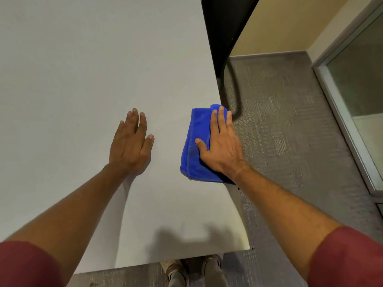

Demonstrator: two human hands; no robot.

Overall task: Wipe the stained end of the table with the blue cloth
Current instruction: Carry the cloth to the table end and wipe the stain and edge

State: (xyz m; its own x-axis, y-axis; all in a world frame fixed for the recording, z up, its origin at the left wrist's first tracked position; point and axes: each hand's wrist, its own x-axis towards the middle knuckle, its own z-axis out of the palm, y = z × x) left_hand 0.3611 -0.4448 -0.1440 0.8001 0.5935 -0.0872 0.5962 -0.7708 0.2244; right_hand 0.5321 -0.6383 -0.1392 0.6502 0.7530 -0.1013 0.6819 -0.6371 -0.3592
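A folded blue cloth (193, 146) lies on the white table (83, 79) at its right edge, near the corner closest to me. My right hand (220, 146) presses flat on the cloth's right half, fingers spread and pointing away from me, the little finger at the table's edge. My left hand (130, 146) rests palm down on the bare tabletop, about a hand's width to the left of the cloth, holding nothing. No stain is clear to me on the pale surface. The cloth's right part is hidden under my hand.
A black chair (223, 38) stands beyond the table's right edge, its curved leg on the grey carpet (290, 131). A glass panel in a metal frame (352, 90) is at the far right. My shoes (192, 270) show below the near table edge.
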